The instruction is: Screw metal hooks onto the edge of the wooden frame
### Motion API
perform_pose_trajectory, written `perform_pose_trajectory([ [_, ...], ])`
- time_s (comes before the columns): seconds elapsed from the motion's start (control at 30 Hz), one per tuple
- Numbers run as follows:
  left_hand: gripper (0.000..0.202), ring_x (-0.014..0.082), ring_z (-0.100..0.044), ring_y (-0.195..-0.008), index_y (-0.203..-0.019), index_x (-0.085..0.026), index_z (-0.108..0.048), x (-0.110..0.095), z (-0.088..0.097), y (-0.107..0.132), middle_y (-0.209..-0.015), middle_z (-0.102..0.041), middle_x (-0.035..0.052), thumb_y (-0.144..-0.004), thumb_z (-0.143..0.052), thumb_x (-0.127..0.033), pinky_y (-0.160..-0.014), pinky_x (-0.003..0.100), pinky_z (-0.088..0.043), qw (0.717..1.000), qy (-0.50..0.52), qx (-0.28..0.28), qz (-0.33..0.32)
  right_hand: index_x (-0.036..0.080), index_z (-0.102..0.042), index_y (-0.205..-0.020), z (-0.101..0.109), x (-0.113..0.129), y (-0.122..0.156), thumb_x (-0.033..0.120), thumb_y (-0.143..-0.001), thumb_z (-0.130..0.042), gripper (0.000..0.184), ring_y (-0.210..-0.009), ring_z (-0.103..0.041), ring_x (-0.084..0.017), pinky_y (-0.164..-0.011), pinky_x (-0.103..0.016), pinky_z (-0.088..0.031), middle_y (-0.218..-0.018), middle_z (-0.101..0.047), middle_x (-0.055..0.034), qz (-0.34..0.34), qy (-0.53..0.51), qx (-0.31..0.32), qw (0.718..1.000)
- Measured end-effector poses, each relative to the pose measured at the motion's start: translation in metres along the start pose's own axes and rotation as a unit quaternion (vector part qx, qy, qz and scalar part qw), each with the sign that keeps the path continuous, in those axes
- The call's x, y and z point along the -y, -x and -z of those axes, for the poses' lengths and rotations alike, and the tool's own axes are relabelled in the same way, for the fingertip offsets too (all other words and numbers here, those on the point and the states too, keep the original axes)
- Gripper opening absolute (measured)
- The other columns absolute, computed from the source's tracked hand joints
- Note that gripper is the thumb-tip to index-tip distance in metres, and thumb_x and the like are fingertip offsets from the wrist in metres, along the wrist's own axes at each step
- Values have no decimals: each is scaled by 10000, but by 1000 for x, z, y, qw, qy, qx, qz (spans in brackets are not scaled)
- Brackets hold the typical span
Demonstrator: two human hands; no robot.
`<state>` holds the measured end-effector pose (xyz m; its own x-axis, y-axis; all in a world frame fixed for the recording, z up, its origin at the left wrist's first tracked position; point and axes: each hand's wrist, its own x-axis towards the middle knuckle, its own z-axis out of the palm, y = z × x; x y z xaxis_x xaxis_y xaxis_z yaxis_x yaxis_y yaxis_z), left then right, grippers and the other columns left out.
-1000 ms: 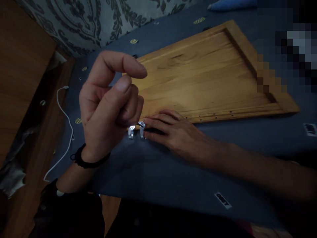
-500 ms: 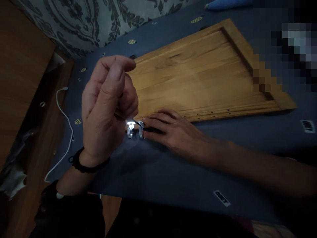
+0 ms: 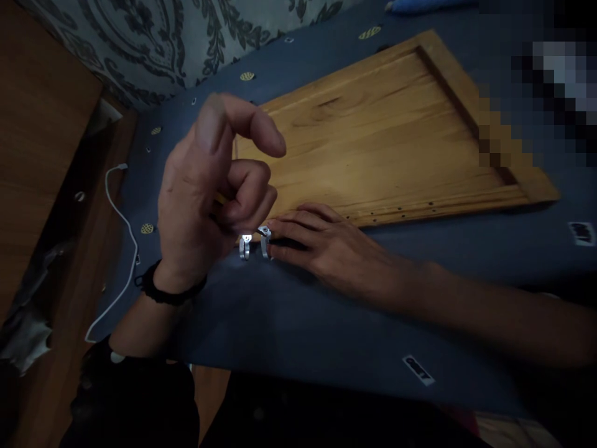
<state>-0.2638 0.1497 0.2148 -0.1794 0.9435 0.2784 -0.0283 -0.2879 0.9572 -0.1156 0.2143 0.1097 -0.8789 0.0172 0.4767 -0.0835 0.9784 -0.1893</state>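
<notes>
My left hand [image 3: 205, 193] is raised above the blue cloth [image 3: 289, 323]. Its lower fingers are curled into the palm and the index finger is hooked forward; what they hold, if anything, is hidden. Just below it two small shiny metal brackets [image 3: 245, 245] [image 3: 265, 241] stand side by side on the cloth. My right hand [image 3: 326, 249] lies flat on the cloth with fingers stretched out. Its fingertips touch the right-hand bracket. A wooden board with a raised rim [image 3: 382, 137] lies right behind both hands, its near edge drilled with small holes.
A white cable [image 3: 124, 224] snakes along the cloth's left edge, beside brown wooden furniture [image 3: 41, 155]. Patterned grey fabric [image 3: 163, 37] hangs at the back left. A small label [image 3: 418, 369] lies on the cloth near me. The upper right is blurred out.
My left hand closed its fingers, dipped toward the brackets, then lifted slightly with the index finger hooked out again. My right hand and the brackets stayed put.
</notes>
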Motion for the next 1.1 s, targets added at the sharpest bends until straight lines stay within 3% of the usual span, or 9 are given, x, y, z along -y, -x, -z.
perform_pose_trajectory([
  [0.1, 542, 20, -125, -324, -732, -198, -588, 0, 3, -3, -482, -186, -91, -889, -633, -716, -323, 228, -112, 1000, 8, 26, -10, 214, -719, -1188, -1, 1, 0, 109, -1010, -530, 280, -1229, -585, -256, -1058, -489, -476, -1309, -710, -83, -2, 3, -7, 1000],
  [0.37, 475, 29, -140, -329, -725, -178, -625, -4, 3, -3, -419, -205, -101, -928, -660, -606, -308, 199, -153, 999, 20, 31, 27, 225, -720, -1189, -2, 0, 0, 114, -1012, -535, 279, -1226, -588, -253, -1052, -486, -477, -1286, -718, -72, 2, 1, -13, 1000],
  [0.53, 536, 26, -122, -294, -700, -190, -633, -5, 4, -3, -421, -182, -104, -896, -641, -689, -301, 210, -180, 998, 19, 67, 5, 200, -710, -1211, -1, 0, 0, 135, -1021, -527, 272, -1217, -588, -263, -1037, -476, -477, -1267, -720, -86, 8, -1, -14, 1000],
  [0.63, 504, 31, -158, -319, -693, -197, -621, -7, 6, -3, -438, -216, -93, -950, -604, -630, -321, 203, -220, 997, -24, 64, 31, 196, -707, -1209, -2, 0, 0, 143, -1028, -519, 267, -1214, -589, -260, -1033, -469, -478, -1263, -720, -83, 10, 0, -15, 1000],
  [0.77, 377, 37, -142, -331, -762, -189, -655, -7, 17, -5, -470, -232, -84, -1019, -568, -451, -294, 191, -225, 995, -6, 78, -59, 188, -716, -1168, -3, -1, 0, 134, -1035, -497, 262, -1204, -600, -252, -1022, -462, -490, -1275, -718, -99, 13, 12, -35, 999],
  [0.9, 537, 68, -181, -344, -777, -195, -674, -9, 27, -8, -497, -253, -56, -1113, -278, -332, -289, 200, -234, 996, -7, -8, -86, 205, -720, -1157, -2, -1, 0, 138, -1042, -485, 270, -1191, -617, -246, -1014, -460, -503, -1280, -722, -89, 16, 24, -32, 999],
  [1.0, 631, 57, -157, -333, -756, -174, -650, -11, 20, -3, -479, -203, -68, -1128, -164, -328, -313, 182, -244, 999, 15, -12, -50, 198, -721, -1163, -1, -1, 0, 135, -1041, -486, 271, -1200, -618, -248, -1025, -456, -502, -1287, -721, -92, 15, 19, -29, 999],
  [1.03, 628, 52, -144, -341, -768, -168, -645, -12, 17, -1, -487, -206, -69, -1129, -154, -320, -324, 178, -242, 999, 24, -14, -38, 196, -721, -1165, -1, -1, 0, 130, -1038, -491, 270, -1202, -617, -248, -1028, -454, -501, -1286, -721, -93, 14, 16, -29, 999],
  [1.1, 482, 47, -164, -367, -822, -174, -639, -11, 13, 3, -506, -234, -73, -1122, -311, -358, -356, 182, -263, 1000, 5, -7, -3, 199, -719, -1169, -1, 0, 0, 118, -1030, -503, 270, -1205, -615, -247, -1028, -455, -500, -1287, -721, -92, 13, 12, -28, 999],
])
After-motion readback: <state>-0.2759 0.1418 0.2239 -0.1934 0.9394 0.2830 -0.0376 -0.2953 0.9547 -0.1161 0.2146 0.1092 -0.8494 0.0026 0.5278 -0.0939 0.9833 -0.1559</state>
